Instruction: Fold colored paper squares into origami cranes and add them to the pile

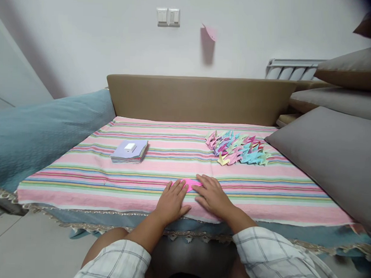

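A small pink piece of folded paper lies on the striped cloth near the front edge. My left hand lies flat with its fingers stretched out, fingertips touching the paper's left end. My right hand rests flat too, its fingers pressing down on the paper's right part. Most of the paper is hidden under my fingers.
A stack of coloured paper sheets with a small white object on top sits at the left. A heap of several folded paper cranes lies at the back right. Grey cushions stand at the right, a blue blanket at the left.
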`<action>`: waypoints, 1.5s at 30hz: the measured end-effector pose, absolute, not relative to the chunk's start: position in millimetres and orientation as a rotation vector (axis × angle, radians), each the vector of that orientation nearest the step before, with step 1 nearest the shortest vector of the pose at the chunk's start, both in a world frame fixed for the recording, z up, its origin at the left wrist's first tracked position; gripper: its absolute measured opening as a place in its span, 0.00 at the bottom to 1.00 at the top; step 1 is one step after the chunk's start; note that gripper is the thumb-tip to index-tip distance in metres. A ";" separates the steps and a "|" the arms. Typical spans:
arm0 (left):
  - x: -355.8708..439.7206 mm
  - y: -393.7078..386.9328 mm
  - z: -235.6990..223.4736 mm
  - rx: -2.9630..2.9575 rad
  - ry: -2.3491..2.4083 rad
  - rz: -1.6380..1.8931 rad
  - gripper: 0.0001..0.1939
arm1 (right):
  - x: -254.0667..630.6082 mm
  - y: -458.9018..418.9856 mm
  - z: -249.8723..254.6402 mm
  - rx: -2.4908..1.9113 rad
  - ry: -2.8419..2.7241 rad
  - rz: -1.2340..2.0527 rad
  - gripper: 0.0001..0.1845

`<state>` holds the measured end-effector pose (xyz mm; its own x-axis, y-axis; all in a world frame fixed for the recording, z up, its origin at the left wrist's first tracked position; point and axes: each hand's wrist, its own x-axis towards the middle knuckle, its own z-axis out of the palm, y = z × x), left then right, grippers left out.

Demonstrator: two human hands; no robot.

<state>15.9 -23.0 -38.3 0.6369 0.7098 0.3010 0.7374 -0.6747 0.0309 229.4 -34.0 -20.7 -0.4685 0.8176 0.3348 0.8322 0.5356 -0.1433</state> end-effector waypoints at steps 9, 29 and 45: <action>15.7 -22.6 -37.4 -2.777 -1.240 -0.397 0.36 | 224.7 -38.7 -24.2 -1.548 -2.387 -0.029 0.20; 15.9 -21.7 -36.7 -2.789 -1.281 -0.452 0.32 | 193.6 -28.1 -24.4 -1.279 -2.488 0.075 0.33; 20.2 -13.0 -13.6 -2.825 -1.300 -0.421 0.29 | 189.2 -26.7 -31.8 -1.427 -2.389 0.184 0.23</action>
<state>20.2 -13.0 -13.6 0.6207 0.7454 0.2433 0.7464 -0.6567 0.1077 189.2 -26.7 -31.8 -0.4311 0.8724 0.2304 0.8268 0.4842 -0.2864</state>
